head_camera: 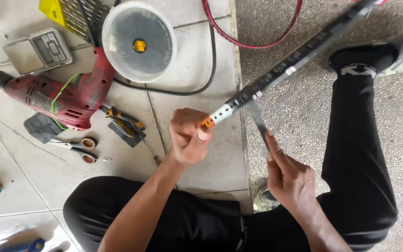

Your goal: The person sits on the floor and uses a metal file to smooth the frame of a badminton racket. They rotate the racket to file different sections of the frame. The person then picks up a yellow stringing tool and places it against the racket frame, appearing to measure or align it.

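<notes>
One black strip, running toward 2 o'clock. Left hand clamped on its orange-tipped end; right hand pinching one peeled backing tape. At 10 o'clock: one red drill, one pair of scissors.

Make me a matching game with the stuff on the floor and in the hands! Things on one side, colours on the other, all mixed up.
Things:
1. drill
2. scissors
3. round tub lid
4. end piece pinched by the left hand

Colours:
A. see-through
B. orange
C. red
D. tan handles

Pairs: 1-C, 2-D, 3-A, 4-B
</notes>
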